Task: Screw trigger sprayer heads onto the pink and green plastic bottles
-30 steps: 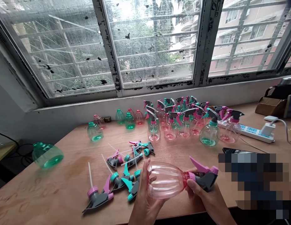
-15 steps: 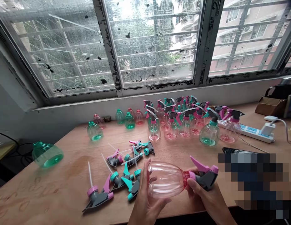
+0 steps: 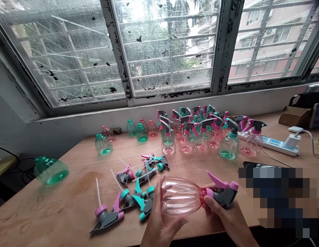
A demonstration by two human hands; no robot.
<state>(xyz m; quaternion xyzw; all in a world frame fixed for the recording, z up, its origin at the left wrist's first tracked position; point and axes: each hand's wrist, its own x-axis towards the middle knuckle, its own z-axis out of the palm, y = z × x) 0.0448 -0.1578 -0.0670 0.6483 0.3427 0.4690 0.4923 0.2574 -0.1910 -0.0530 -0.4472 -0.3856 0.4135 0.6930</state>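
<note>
Lying sideways between my hands is a clear pink spray bottle (image 3: 181, 197), its neck to the right. My left hand (image 3: 160, 216) is closed around the bottle's base end. At the neck, the fingers and thumb of my right hand (image 3: 221, 211) grip the pink collar of the grey-and-pink trigger sprayer (image 3: 224, 193), which sits on the bottle's mouth. Whether the collar is fully tightened cannot be seen. Left of my hands lie loose trigger sprayers with tubes, among them a pink-collared one (image 3: 106, 218) and a teal-collared one (image 3: 130, 197).
Sprayer-topped bottles (image 3: 186, 140) crowd the back right by a white power strip (image 3: 280, 145). Bottles without sprayers stand at back left, including a green bottle (image 3: 103, 144); another green bottle (image 3: 51, 170) is at the table's left edge. A dark phone-like object (image 3: 259, 165) lies at right.
My hands and the pink bottle hold nearly the same pose, with the right fingers still on the collar. The whole view has shifted very slightly.
</note>
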